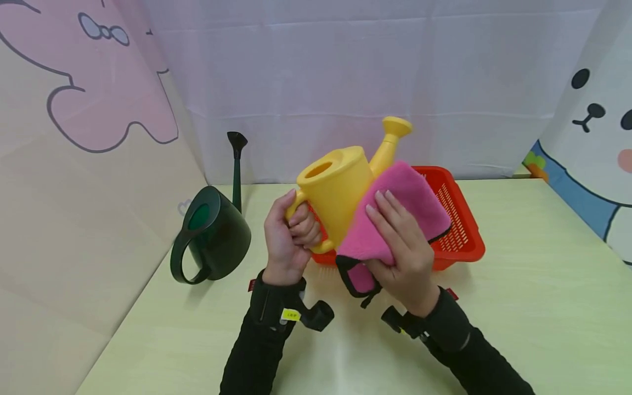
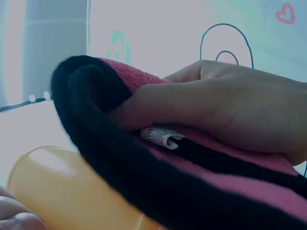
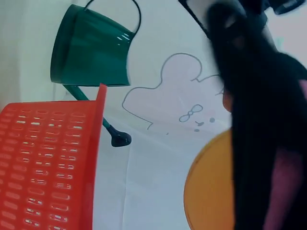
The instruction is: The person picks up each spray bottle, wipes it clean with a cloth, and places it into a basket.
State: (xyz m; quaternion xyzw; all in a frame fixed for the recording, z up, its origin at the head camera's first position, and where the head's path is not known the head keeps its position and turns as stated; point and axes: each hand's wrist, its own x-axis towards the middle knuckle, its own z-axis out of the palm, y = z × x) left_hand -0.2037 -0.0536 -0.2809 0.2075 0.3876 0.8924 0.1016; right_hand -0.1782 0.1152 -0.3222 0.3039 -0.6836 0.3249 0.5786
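Observation:
My left hand (image 1: 293, 236) grips the handle of a yellow watering can (image 1: 340, 186), its spout pointing up to the right. A pink cloth (image 1: 400, 214) with black edging lies against the can's right side. My right hand (image 1: 405, 252) holds that cloth against the can, fingers spread over its face and thumb on the near side. In the left wrist view the thumb is tucked into a fold of the cloth (image 2: 225, 179), beside a white tag (image 2: 160, 136). The can (image 3: 208, 187) is partly hidden by the cloth in the right wrist view.
Behind the can and cloth sits a red perforated basket (image 1: 464, 236) on the pale table (image 1: 533, 307). A dark green watering can (image 1: 222, 241) stands at the left, near the side wall. A white curtain (image 1: 306, 82) hangs along the back.

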